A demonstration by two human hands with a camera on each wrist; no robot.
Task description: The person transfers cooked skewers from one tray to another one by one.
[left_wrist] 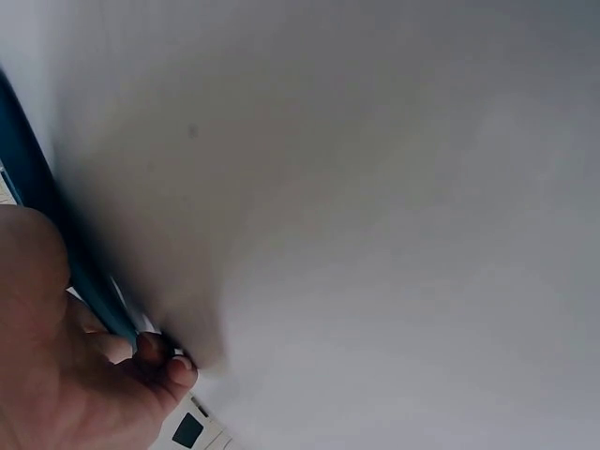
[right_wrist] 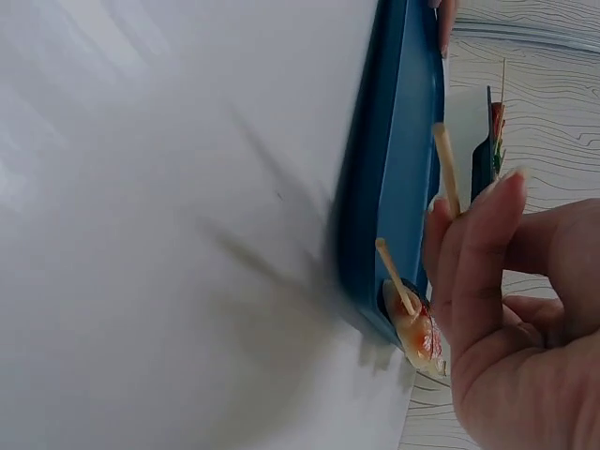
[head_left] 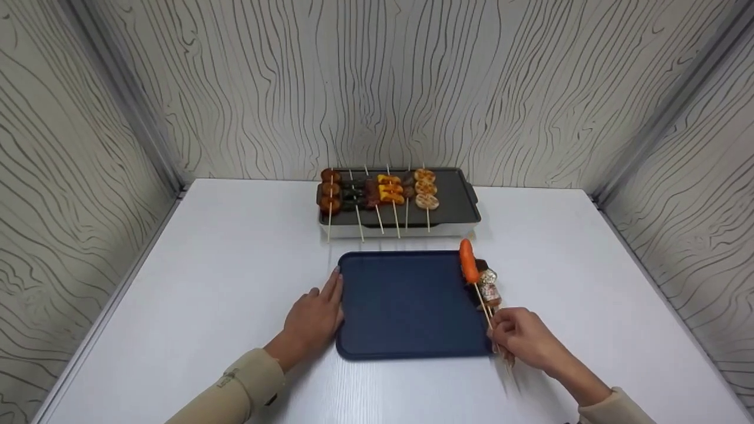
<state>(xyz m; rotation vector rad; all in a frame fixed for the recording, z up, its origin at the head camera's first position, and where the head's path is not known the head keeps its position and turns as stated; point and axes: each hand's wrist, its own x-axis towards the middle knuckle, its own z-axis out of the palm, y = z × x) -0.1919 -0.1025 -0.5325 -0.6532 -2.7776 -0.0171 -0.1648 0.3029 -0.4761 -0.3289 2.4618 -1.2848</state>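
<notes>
A dark blue tray (head_left: 406,306) lies on the white table. My left hand (head_left: 315,315) rests along its left edge, fingertips touching the rim; in the left wrist view the hand (left_wrist: 84,375) sits against the tray's side (left_wrist: 84,253). My right hand (head_left: 524,335) pinches the stick of a skewer with an orange-red sausage (head_left: 468,262) over the tray's right edge. Beneath it lie more skewers, one with pale and silvery pieces (head_left: 490,287), partly hidden. The right wrist view shows the pinched stick (right_wrist: 446,169) and a glazed pale piece (right_wrist: 417,333) at the tray's corner.
Behind the tray stands a dark grill plate (head_left: 452,200) on a light base. Several skewers lie across it, among them yellow-orange pieces (head_left: 390,189) and pale round slices (head_left: 425,188). Wood-patterned panels (head_left: 365,88) enclose the back and sides of the table.
</notes>
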